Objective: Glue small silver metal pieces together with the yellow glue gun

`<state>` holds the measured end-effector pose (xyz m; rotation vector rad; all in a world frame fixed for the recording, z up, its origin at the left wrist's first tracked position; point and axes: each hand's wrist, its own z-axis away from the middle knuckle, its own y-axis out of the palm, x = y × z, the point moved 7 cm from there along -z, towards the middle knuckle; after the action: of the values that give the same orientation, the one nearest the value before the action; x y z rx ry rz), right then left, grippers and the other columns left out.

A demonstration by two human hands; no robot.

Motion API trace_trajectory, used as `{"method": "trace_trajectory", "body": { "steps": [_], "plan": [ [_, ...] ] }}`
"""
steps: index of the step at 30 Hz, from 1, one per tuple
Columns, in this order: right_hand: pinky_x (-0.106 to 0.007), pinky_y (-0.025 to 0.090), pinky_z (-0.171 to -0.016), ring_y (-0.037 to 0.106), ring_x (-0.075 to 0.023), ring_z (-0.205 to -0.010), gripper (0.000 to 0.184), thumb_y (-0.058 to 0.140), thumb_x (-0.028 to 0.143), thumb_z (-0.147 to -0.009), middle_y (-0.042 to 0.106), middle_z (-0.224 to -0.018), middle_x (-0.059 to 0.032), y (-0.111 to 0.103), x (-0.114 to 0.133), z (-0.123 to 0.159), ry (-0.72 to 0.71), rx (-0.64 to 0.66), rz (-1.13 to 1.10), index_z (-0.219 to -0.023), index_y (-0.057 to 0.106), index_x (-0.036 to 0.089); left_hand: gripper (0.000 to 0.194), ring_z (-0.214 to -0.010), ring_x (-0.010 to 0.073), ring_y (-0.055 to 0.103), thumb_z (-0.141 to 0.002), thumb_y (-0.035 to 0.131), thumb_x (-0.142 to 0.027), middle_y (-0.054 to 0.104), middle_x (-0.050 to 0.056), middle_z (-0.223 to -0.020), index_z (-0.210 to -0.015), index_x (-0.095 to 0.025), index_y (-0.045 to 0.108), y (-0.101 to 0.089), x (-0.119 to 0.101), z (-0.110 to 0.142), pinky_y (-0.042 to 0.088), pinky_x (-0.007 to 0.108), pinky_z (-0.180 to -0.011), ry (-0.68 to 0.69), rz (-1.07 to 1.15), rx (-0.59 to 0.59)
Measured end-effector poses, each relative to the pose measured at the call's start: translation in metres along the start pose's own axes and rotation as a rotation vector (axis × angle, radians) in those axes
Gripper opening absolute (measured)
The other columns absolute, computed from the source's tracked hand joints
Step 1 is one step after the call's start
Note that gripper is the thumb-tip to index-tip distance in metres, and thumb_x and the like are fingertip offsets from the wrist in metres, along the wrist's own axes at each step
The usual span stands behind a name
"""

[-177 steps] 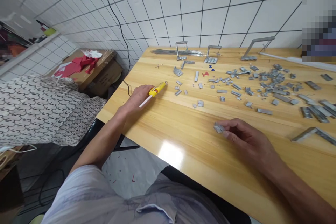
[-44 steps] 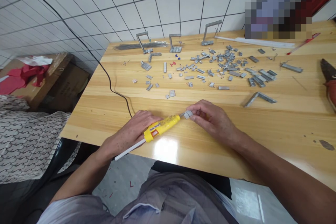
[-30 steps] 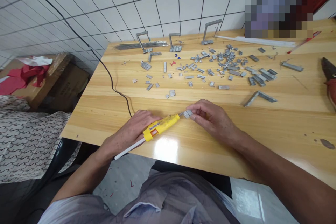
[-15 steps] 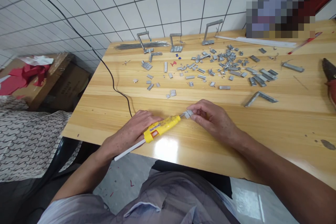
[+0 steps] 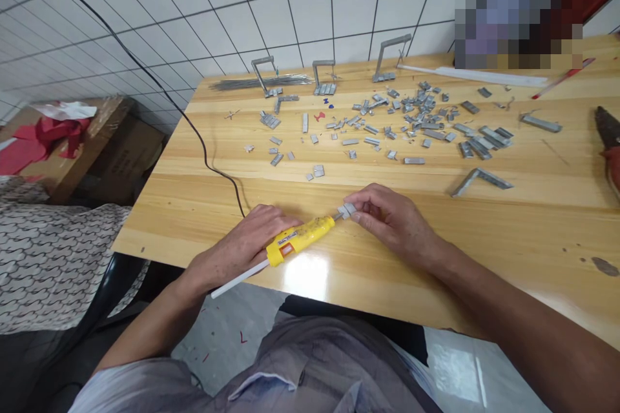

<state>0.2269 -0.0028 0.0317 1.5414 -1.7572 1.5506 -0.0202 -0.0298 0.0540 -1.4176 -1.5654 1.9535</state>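
Observation:
My left hand (image 5: 245,246) is wrapped round a yellow glue gun (image 5: 300,238) that lies low over the wooden table (image 5: 339,264); a white glue stick juts from its back end. The gun's tip touches a small grey block of staples (image 5: 347,210). My right hand (image 5: 387,216) pinches that block between thumb and fingers, resting on the table just right of the tip.
Several loose staple strips (image 5: 416,122) lie scattered across the far middle of the table. An L-shaped staple piece (image 5: 478,179) sits to the right. Bent staple frames (image 5: 323,77) stand by the tiled wall. The gun's black cord (image 5: 208,155) runs off left. Pliers (image 5: 609,142) lie at the right edge.
Since 5.9 s ago both hands came together at the near table edge, glue gun tip meeting the staple block. Over the last second the hands barely moved.

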Motion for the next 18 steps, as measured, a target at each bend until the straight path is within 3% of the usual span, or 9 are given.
{"method": "trace_trajectory", "body": {
  "steps": [6,13,18],
  "plan": [
    [-0.031,0.056,-0.071,0.069,-0.0181,-0.079,0.020,0.061,0.015,-0.099,0.074,-0.093,-0.0044,0.003,0.000,0.003,-0.039,0.006,0.145,-0.115,0.070,0.023,0.038,-0.115,0.0246,0.064,-0.115,0.040,-0.041,0.072,0.011,-0.126,-0.146,-0.023,0.054,0.000,0.009,0.003,0.045,0.041,-0.103,-0.049,-0.021,-0.012],
    [-0.038,0.060,-0.084,0.074,-0.0264,-0.100,0.020,0.056,0.020,-0.105,0.080,-0.108,-0.0119,0.023,0.004,0.012,-0.082,0.150,0.519,-0.113,0.074,0.021,0.040,-0.123,0.0263,0.064,-0.114,0.042,-0.043,0.072,0.012,-0.133,-0.147,-0.024,0.056,0.009,0.019,0.010,0.046,0.043,-0.108,-0.095,-0.021,-0.019],
    [-0.039,0.060,-0.085,0.074,-0.0283,-0.102,0.020,0.062,0.021,-0.102,0.079,-0.114,-0.0135,0.023,0.002,0.013,-0.066,0.160,0.546,-0.118,0.073,0.019,0.042,-0.127,0.0265,0.064,-0.115,0.041,-0.044,0.071,0.013,-0.138,-0.149,-0.024,0.055,0.013,0.017,0.011,0.045,0.044,-0.111,-0.094,-0.007,-0.016]
  ]
}}
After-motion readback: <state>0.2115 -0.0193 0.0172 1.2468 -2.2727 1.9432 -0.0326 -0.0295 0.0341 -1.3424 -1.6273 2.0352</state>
